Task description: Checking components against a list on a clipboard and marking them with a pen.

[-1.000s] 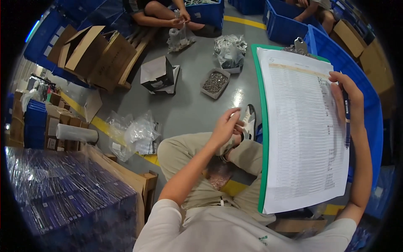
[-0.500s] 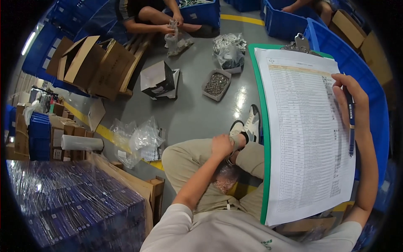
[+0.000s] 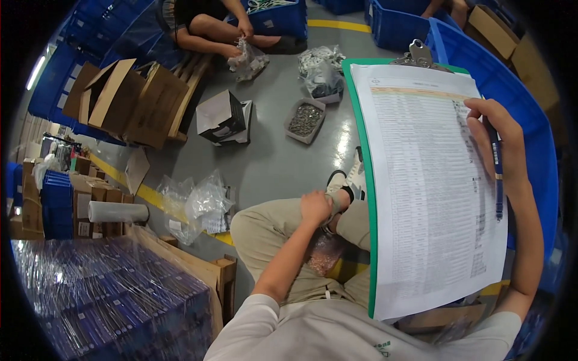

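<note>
My left hand (image 3: 316, 207) rests on my bent leg by the ankle, its fingers curled over the trouser cuff (image 3: 332, 207). A dark blue pen (image 3: 497, 174) is held in my right hand (image 3: 498, 123), pointing down along the wrist. The thumb and fingertips of that hand lie at the upper right edge of a printed sheet (image 3: 427, 198) with a dense table and dark handwritten marks. This paper sits under the metal clip (image 3: 418, 54) of a green clipboard (image 3: 371, 240), which stands over my right leg. What supports the clipboard from below is hidden.
On the grey floor are a tub of small metal parts (image 3: 305, 120), bagged white parts (image 3: 322, 69), an open black-and-white box (image 3: 223, 117) and clear plastic bags (image 3: 201, 201). Wrapped blue boxes (image 3: 114, 295) stand left, a blue bin (image 3: 518, 108) right. A co-worker's hands (image 3: 238, 42) hold a plastic bag.
The clipboard and my right hand sit slightly further left in view, with the pen still held. The co-worker's bag and hands have shifted. My left hand stays on the leg.
</note>
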